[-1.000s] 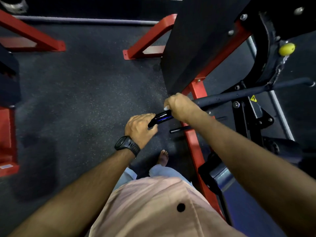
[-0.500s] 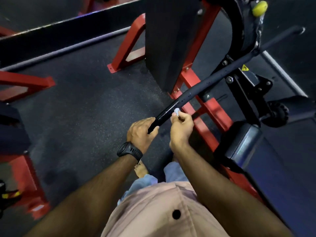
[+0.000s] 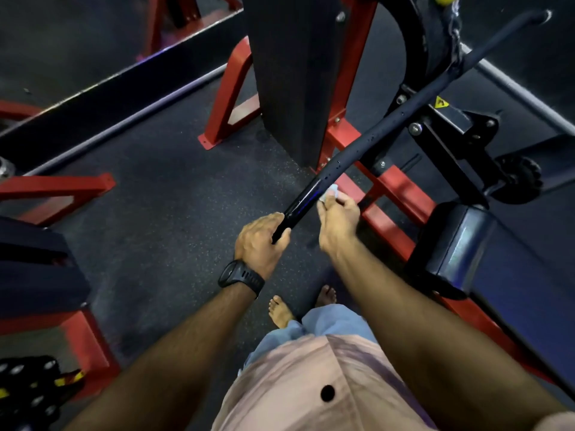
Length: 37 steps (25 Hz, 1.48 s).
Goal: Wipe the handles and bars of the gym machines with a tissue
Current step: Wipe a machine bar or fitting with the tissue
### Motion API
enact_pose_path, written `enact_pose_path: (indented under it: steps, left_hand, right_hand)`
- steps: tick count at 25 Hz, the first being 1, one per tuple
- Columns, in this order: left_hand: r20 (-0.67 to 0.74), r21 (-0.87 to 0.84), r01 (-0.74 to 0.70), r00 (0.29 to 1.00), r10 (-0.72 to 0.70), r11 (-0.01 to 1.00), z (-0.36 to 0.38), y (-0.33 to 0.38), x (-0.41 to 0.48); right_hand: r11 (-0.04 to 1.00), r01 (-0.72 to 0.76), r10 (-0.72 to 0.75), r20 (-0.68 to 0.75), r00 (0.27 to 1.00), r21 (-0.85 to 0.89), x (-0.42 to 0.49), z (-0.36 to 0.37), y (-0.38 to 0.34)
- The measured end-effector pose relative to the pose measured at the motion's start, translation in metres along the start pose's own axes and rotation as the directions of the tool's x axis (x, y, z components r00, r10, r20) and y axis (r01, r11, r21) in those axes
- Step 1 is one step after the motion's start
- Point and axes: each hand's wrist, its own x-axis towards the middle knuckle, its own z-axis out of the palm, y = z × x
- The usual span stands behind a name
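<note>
Head view, wiping in progress. The tissue (image 3: 330, 191), a small pale wad, lies against the right flank of the black bar (image 3: 357, 150), low on its near, glossy stretch. I have the right hand (image 3: 337, 219) pinching the wad between thumb and fingertips and pressing it to the metal. The other fingers are loosely bent and hold nothing else.

Just below it I have the left hand (image 3: 259, 241) with its fingers curled round the bar's near end, steadying it. A dark watch (image 3: 241, 278) sits on that wrist. The two hands are close but apart.

From the hands the bar runs up and right, past a bolted black bracket with a yellow warning label (image 3: 441, 103), to its far tip near the top edge. Behind it stand the red frame (image 3: 395, 194) and a tall black column (image 3: 289, 73). A padded seat (image 3: 460, 244) lies to the right, and speckled dark floor (image 3: 155, 181) is all round.

Progress, as I judge it: early on this bar. Only the near stretch looks smooth and shiny. Above the tissue the surface shows pale specks, probably droplets, so most of the length and the far tip appear not yet wiped. The spot under my left hand is hidden, so I cannot tell its state. Other red-framed machines at the left edge would remain.
</note>
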Motion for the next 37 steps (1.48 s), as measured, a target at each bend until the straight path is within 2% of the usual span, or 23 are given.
enact_pose_path:
  steps: [2, 3, 5, 7, 8, 11, 12, 15, 17, 18, 20, 22, 24, 26, 29, 32, 34, 36, 37]
  left_hand:
    - [0.009, 0.006, 0.010, 1.000, -0.010, 1.000, 0.001, 0.004, 0.002]
    - [0.012, 0.004, 0.026, 1.000, -0.026, 1.000, 0.000, 0.007, 0.004]
    - [0.033, -0.002, 0.039, 0.999, -0.039, 0.999, -0.001, 0.011, 0.006]
    - [0.053, -0.002, 0.035, 0.998, -0.035, 0.999, -0.002, 0.013, 0.004]
    - [0.056, 0.009, 0.036, 0.998, -0.036, 0.999, -0.003, 0.013, 0.004]
    - [0.014, 0.045, 0.021, 1.000, -0.021, 0.999, 0.001, 0.012, 0.008]
    - [0.010, 0.055, 0.022, 1.000, -0.023, 0.998, 0.003, 0.014, 0.010]
    - [0.010, 0.058, 0.035, 0.999, -0.036, 0.998, 0.005, 0.015, 0.016]
    - [0.023, 0.044, 0.010, 1.000, -0.011, 0.999, 0.004, 0.013, 0.022]
    - [0.039, 0.031, -0.023, 0.999, 0.022, 0.999, 0.003, 0.012, 0.026]
    - [0.079, 0.006, -0.103, 0.992, 0.102, 0.995, 0.003, 0.007, 0.038]
    - [0.106, -0.017, -0.150, 0.983, 0.151, 0.989, 0.004, 0.005, 0.045]
    - [0.114, -0.046, -0.183, 0.976, 0.187, 0.982, 0.004, 0.000, 0.048]
    - [0.115, -0.079, -0.199, 0.972, 0.207, 0.977, 0.004, -0.007, 0.050]
    - [0.120, -0.113, -0.232, 0.962, 0.245, 0.966, 0.001, -0.013, 0.053]
    - [0.123, -0.117, -0.228, 0.962, 0.242, 0.967, -0.002, -0.011, 0.054]
    - [0.117, -0.113, -0.223, 0.965, 0.236, 0.968, -0.003, -0.008, 0.058]
    - [0.121, -0.102, -0.220, 0.965, 0.232, 0.970, -0.001, -0.006, 0.061]
    - [0.121, -0.094, -0.218, 0.966, 0.229, 0.971, -0.001, -0.003, 0.061]
  right_hand:
    - [0.954, 0.178, -0.181, 0.009, 0.983, -0.240, 0.003, -0.006, 0.005]
    - [0.890, 0.279, -0.275, 0.065, 0.959, -0.362, 0.001, -0.009, 0.007]
    - [0.762, 0.432, -0.427, 0.127, 0.895, -0.483, 0.004, -0.012, 0.009]
    - [0.756, 0.445, -0.467, 0.081, 0.881, -0.480, 0.010, -0.011, 0.004]
    - [0.750, 0.446, -0.461, 0.097, 0.882, -0.488, 0.010, -0.012, 0.007]
    - [0.649, 0.526, -0.500, 0.213, 0.839, -0.550, 0.000, -0.015, 0.012]
    - [0.639, 0.542, -0.527, 0.201, 0.825, -0.546, 0.006, -0.013, 0.006]
    - [0.689, 0.519, -0.547, 0.107, 0.830, -0.505, 0.019, -0.005, -0.001]
    - [0.767, 0.424, -0.455, 0.058, 0.889, -0.481, -0.002, -0.005, 0.020]
    - [0.844, 0.344, -0.373, 0.012, 0.928, -0.412, -0.012, -0.002, 0.029]
    - [0.973, 0.177, -0.202, -0.170, 0.965, -0.151, -0.004, 0.010, 0.030]
    - [0.993, 0.097, -0.074, -0.273, 0.959, 0.071, 0.011, 0.020, 0.020]
    - [0.994, 0.053, -0.027, -0.262, 0.965, 0.092, 0.009, 0.024, 0.027]
    - [0.990, 0.008, 0.020, -0.190, 0.982, 0.144, 0.001, 0.025, 0.030]
    - [0.953, 0.066, -0.009, -0.191, 0.982, 0.295, 0.015, 0.031, 0.008]
    - [0.971, 0.077, -0.031, -0.197, 0.980, 0.228, 0.008, 0.034, 0.007]
    - [0.960, 0.066, -0.017, -0.181, 0.983, 0.272, 0.007, 0.032, 0.002]
    - [0.952, 0.134, -0.073, -0.223, 0.972, 0.276, 0.022, 0.030, -0.015]
    - [0.960, 0.185, -0.134, -0.238, 0.962, 0.208, 0.029, 0.030, -0.020]
